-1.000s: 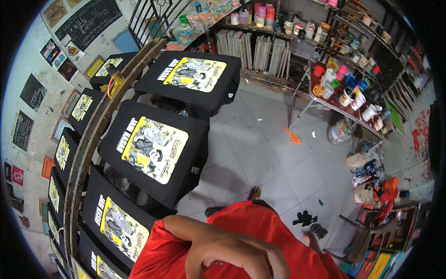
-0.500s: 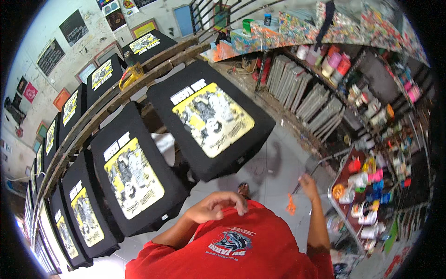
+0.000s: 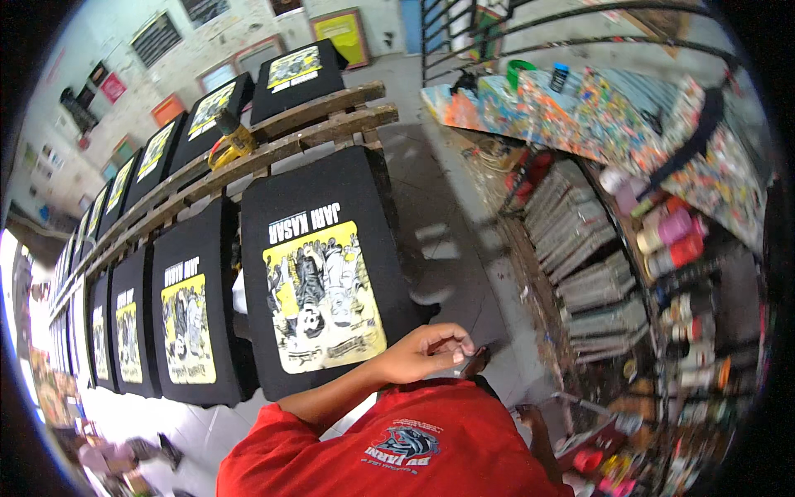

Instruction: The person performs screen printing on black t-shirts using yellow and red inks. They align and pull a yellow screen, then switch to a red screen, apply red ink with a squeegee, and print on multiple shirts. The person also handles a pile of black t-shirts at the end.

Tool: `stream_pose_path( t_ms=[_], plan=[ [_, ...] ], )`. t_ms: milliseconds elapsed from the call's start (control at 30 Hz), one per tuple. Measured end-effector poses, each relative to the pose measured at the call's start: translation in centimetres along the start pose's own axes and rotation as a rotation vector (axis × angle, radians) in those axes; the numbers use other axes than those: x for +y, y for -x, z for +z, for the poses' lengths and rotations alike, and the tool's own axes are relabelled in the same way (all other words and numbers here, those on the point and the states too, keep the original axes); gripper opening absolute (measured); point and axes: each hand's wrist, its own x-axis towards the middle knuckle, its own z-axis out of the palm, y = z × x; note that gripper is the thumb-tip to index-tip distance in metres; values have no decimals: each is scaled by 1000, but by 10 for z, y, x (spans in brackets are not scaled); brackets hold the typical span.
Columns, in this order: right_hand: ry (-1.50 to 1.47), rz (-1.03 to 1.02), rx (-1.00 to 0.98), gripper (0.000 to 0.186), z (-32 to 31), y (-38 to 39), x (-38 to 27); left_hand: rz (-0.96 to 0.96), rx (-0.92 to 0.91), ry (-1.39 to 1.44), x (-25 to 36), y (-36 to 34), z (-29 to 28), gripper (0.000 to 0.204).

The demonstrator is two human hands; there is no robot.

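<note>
My left hand is raised above the red shirt on my torso, just over the near corner of a black T-shirt with a yellow illustrated print, laid flat on a board. Its fingers are curled; whether the small dark shape at their tips is held or behind them is unclear. My right hand hangs low at my right, partly behind my body, fingers unclear. More printed black shirts line both sides of a wooden rail, on which a yellow handheld tool stands.
A paint-splattered sloping board and black railing stand at the back right, above stacked grey frames and shelves of paint containers. More colourful containers are at lower right. Tiled floor shows beside the nearest shirt.
My view has swung toward the rail, bringing the nearest shirt to the centre. My left hand has risen in view with fingers more closed; my right hand has dropped lower, partly out of sight.
</note>
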Motion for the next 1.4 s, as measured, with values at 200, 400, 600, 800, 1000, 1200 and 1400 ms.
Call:
stream_pose_path(
  t_ms=[200,400,600,800,1000,1200,1400],
  plan=[
    [-569,698,-99,42,-151,-154,177,-57,479,35,-17,-59,10,21],
    [-695,542,-100,38,-337,-378,250,-77,905,69,-19,-93,8,21],
    [-747,273,-97,41,-425,-571,231,7,951,114,-13,-164,-81,19],
    [-525,143,-179,42,-485,-694,264,93,892,-81,62,-269,-234,22],
    [-594,291,-344,39,-406,-792,385,207,925,-278,135,-353,-355,32],
    [-667,309,-546,46,-386,-946,469,168,1025,-185,153,-418,-471,34],
    [-441,35,-495,50,-590,-1207,422,148,1357,31,188,-484,-570,32]
  ],
)
